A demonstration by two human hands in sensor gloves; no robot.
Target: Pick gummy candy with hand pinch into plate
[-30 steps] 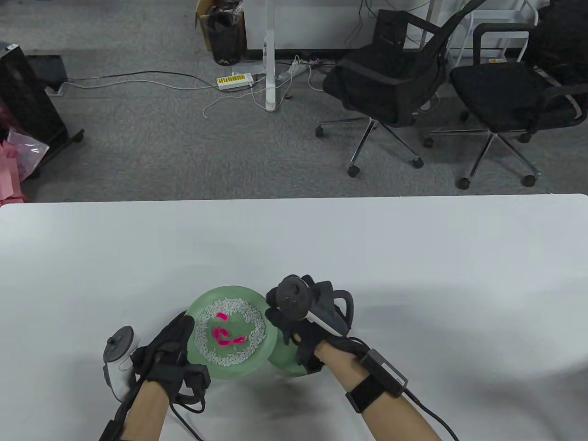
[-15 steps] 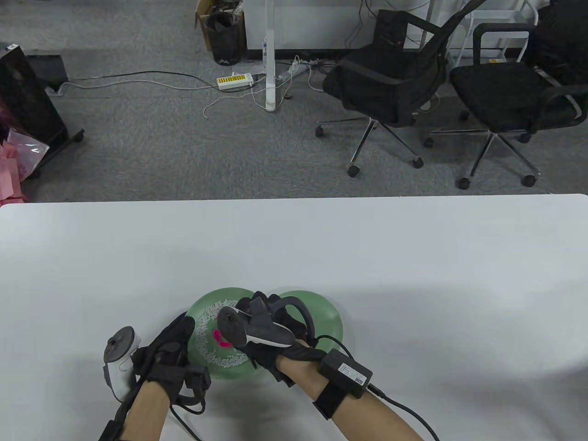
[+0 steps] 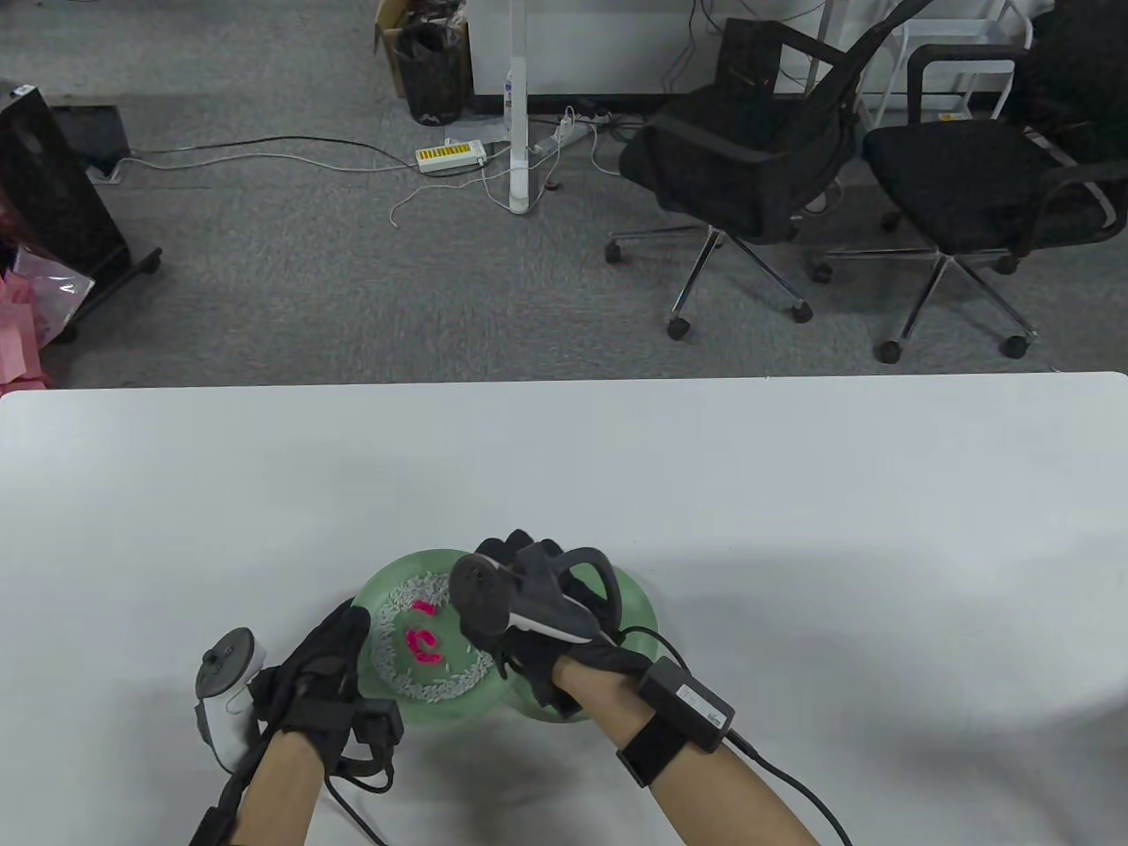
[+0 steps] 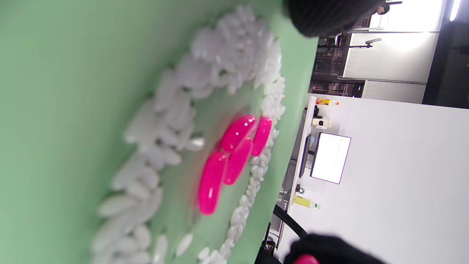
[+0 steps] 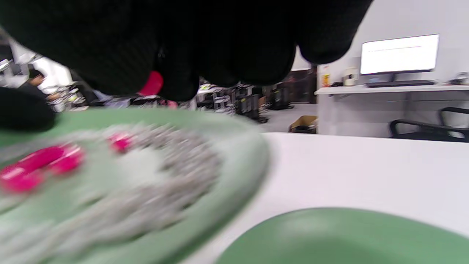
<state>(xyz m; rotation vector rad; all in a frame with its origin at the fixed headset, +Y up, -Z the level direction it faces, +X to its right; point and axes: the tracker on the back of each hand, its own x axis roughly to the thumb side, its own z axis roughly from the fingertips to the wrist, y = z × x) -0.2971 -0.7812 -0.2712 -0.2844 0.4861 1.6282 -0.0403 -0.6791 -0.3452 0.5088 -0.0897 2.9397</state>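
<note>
Several pink gummy candies (image 3: 425, 641) remain on the rice-ringed left plate (image 3: 388, 582) in the table view, left hand (image 3: 322, 674) resting on its rim, finger state unclear. Right wrist view: right hand (image 5: 183, 44) pinches one candy (image 5: 152, 83) above; the right plate (image 5: 329, 238) looks empty.

Grey carpet (image 3: 308, 291), black office chairs (image 3: 749, 159)
</note>
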